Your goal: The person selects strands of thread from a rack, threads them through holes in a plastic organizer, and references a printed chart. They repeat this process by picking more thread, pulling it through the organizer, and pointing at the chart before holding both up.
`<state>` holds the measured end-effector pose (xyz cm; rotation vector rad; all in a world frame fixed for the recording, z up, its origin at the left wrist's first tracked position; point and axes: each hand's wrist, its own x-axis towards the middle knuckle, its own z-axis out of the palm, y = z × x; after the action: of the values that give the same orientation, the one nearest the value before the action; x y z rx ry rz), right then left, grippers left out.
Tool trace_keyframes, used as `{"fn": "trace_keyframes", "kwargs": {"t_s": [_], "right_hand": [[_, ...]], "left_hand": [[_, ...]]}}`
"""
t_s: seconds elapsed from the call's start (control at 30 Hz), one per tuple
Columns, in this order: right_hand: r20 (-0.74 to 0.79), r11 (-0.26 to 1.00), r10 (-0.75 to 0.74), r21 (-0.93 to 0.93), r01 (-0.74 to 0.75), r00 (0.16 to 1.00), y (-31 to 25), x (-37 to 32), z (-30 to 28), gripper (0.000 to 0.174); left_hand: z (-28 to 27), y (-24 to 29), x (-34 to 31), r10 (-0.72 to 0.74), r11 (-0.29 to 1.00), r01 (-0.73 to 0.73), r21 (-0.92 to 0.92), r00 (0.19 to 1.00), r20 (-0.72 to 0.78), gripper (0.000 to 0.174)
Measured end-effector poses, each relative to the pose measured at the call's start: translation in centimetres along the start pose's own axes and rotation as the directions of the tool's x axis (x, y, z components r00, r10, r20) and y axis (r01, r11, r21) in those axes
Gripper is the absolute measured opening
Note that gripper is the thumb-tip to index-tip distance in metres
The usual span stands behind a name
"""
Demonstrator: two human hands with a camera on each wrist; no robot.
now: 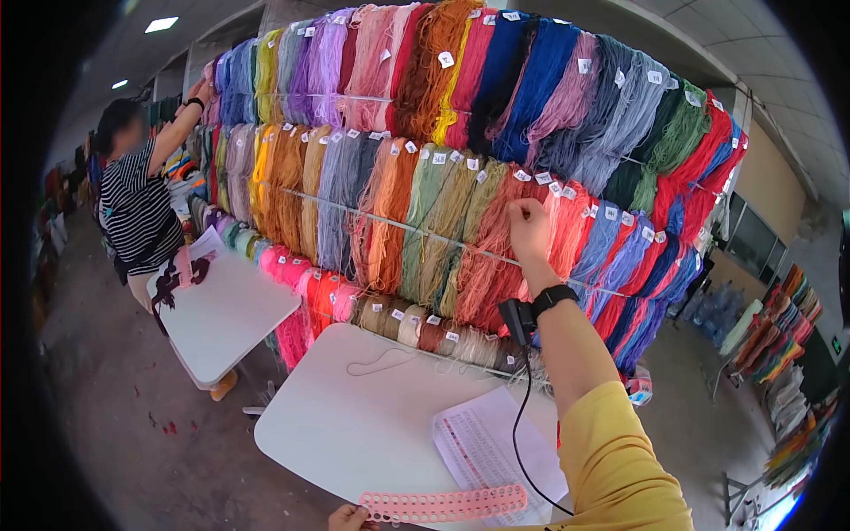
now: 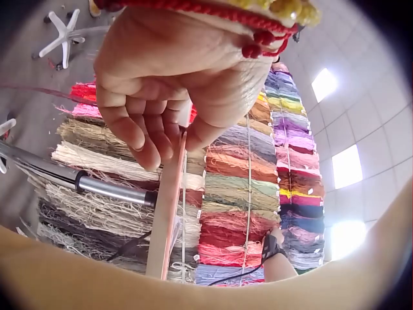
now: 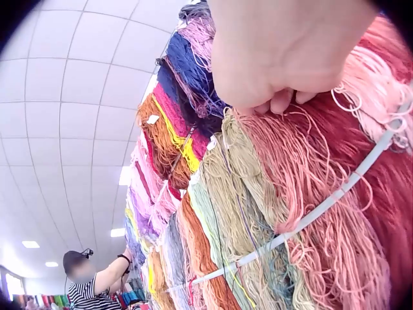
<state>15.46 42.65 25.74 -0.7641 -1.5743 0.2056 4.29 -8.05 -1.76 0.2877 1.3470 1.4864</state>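
Observation:
In the head view, my left hand (image 1: 350,518) pinches one end of a long pink card strip (image 1: 443,504) punched with rows of round holes. The left wrist view shows that strip (image 2: 166,219) nearly edge-on between the thumb and fingers of the left hand (image 2: 174,77). My right hand (image 1: 529,234) is raised to the middle row of a yarn rack, at the top of a salmon-red yarn skein (image 1: 491,257). Close up, the curled fingers of the right hand (image 3: 284,58) grip at the top of the salmon yarn (image 3: 290,161); the fingertips are partly hidden.
Skeins in many colours hang in tiers on the rack, with white tags (image 1: 445,59). Below is a white table (image 1: 354,416) bearing a printed sheet (image 1: 478,434). A second table (image 1: 239,301) stands left, beside a person in a striped shirt (image 1: 137,203). A black cable (image 1: 516,434) trails from my right wrist.

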Motion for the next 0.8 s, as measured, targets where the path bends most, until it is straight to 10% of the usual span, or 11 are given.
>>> {"fn": "trace_keyframes", "kwargs": {"t_s": [0.27, 0.8], "right_hand": [[0.202, 0.855, 0.292, 0.384, -0.350, 0.935, -1.8, 0.0, -1.8, 0.013], [0.336, 0.823, 0.402, 0.275, -0.497, 0.852, -2.2, 0.6, -2.9, 0.017]], "left_hand": [[0.0, 0.0, 0.0, 0.009, 1.000, -0.009, 0.029, 1.000, -0.007, 0.018], [-0.2, -0.3, 0.0, 0.027, 0.999, -0.027, 0.031, 1.000, 0.016, 0.019]]}}
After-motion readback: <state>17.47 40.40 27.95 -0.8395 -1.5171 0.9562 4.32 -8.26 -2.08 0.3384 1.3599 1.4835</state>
